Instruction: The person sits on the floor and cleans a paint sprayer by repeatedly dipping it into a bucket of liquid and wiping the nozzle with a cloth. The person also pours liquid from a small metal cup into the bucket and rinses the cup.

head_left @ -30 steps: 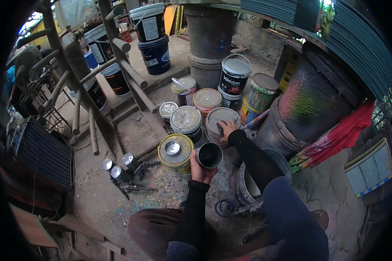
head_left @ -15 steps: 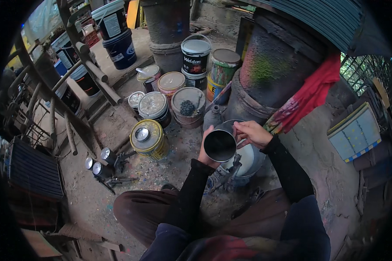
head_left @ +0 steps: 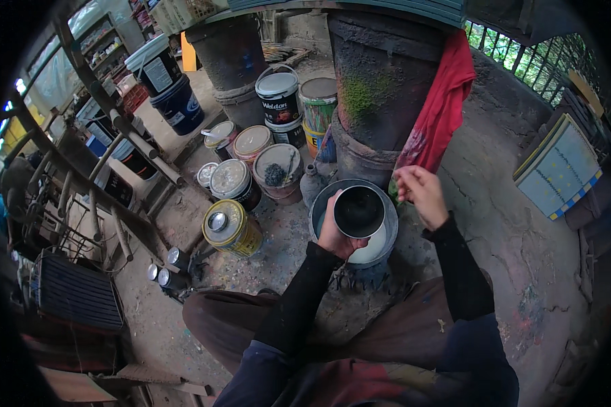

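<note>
The left hand grips a dark can by its side, holding it right over the pail, which has white paint in its bottom. The can looks empty inside. The right hand hangs just right of the can, fingers pinched, whether on something I cannot tell. Left of the pail sits a yellow tin, lid on, untouched.

Labelled paint tins crowd the ground — a black-labelled tin with a white lid beside a green-banded tin, a yellow tin nearer, and a white-labelled bucket stacked on a blue bucket behind.
</note>
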`<state>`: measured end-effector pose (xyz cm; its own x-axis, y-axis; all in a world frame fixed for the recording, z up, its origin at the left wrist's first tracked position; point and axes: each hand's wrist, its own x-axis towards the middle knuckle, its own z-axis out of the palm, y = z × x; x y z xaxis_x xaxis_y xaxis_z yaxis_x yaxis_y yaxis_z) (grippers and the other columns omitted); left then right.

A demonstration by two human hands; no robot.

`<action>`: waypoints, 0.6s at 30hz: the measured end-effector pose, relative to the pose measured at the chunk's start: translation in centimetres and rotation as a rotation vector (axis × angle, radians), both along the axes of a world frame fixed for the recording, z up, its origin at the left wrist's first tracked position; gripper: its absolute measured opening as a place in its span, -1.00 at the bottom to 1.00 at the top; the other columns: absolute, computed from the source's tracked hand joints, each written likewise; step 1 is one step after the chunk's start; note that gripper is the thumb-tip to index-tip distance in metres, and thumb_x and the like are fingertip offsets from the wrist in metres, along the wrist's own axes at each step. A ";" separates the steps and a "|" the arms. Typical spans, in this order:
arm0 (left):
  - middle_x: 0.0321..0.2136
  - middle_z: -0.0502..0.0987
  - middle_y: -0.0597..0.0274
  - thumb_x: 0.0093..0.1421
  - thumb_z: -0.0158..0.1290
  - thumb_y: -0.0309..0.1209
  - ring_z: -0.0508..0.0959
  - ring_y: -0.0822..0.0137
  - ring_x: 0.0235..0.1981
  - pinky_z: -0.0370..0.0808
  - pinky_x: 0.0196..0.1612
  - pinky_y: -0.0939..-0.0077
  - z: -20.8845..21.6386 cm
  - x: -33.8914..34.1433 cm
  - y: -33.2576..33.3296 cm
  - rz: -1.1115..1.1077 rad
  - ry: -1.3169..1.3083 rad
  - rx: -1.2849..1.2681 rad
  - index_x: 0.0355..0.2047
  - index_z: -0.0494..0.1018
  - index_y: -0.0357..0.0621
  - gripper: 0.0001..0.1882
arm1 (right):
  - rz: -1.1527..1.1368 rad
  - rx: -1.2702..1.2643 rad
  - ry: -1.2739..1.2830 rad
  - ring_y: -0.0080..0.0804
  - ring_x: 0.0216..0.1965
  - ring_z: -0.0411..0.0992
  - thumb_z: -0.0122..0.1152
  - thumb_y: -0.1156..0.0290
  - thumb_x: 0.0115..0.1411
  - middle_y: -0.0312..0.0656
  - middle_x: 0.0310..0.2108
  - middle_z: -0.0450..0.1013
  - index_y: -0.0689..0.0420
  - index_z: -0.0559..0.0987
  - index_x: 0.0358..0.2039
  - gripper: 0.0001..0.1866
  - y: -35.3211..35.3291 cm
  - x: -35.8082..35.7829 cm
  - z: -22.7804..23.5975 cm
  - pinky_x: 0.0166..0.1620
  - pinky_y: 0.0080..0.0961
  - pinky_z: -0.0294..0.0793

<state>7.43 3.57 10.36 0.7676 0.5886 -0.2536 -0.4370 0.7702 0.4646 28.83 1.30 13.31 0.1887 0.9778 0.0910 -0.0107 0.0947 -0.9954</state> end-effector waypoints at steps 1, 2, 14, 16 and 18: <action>-0.38 0.54 0.08 0.25 -0.32 0.19 0.50 0.29 -0.56 0.40 -0.57 0.53 0.4 -0.4 0.2 0.083 0.037 0.046 -0.05 0.40 -0.08 -0.36 | 0.128 0.005 0.100 -0.57 -0.43 0.45 0.01 0.25 0.33 -0.24 -0.40 0.45 0.30 0.51 -0.18 -0.67 -0.8 -0.6 2.1 -0.31 -0.60 0.52; -0.32 0.56 0.05 0.25 -0.34 0.20 0.55 0.25 -0.50 0.46 -0.52 0.48 0.7 -0.2 0.3 0.152 0.063 0.088 -0.02 0.39 -0.11 -0.33 | 0.241 0.004 0.188 -0.55 -0.41 0.47 0.01 0.29 0.33 -0.21 -0.38 0.47 0.32 0.51 -0.18 -0.69 -2.3 -1.1 4.4 -0.29 -0.58 0.53; -0.07 0.34 0.08 0.14 -0.02 0.08 0.37 0.31 -0.06 0.29 0.05 0.42 0.5 -0.5 1.0 0.675 0.336 0.926 0.12 0.15 -0.30 -0.23 | 0.535 -0.014 0.849 -0.36 0.09 0.33 0.09 0.53 0.17 -0.12 0.05 0.38 0.32 0.32 0.12 -0.52 -2.7 -7.6 2.8 0.19 -0.40 0.20; -0.04 0.34 0.09 0.15 -0.01 0.07 0.36 0.29 -0.04 0.28 0.07 0.40 0.5 -1.1 1.7 0.736 0.352 1.015 0.12 0.15 -0.31 -0.24 | 0.540 -0.012 0.875 -0.35 0.09 0.33 0.07 0.51 0.18 -0.11 0.05 0.38 0.33 0.31 0.13 -0.52 -2.5 -7.5 2.3 0.19 -0.39 0.21; -0.04 0.34 0.10 0.15 -0.01 0.07 0.36 0.29 -0.04 0.29 0.07 0.38 0.0 -1.9 3.1 0.817 0.396 1.071 0.12 0.14 -0.30 -0.25 | 0.588 0.030 0.824 -0.19 0.14 0.32 -0.05 0.46 0.24 0.05 0.10 0.34 0.40 0.29 0.13 -0.53 -2.8 -7.1 3.0 0.23 -0.30 0.21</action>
<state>5.58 6.65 10.34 0.1030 0.8710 0.4804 -0.2875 -0.4363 0.8526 21.76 -1.48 16.27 -0.3071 0.9353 0.1755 -0.7465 -0.1224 -0.6541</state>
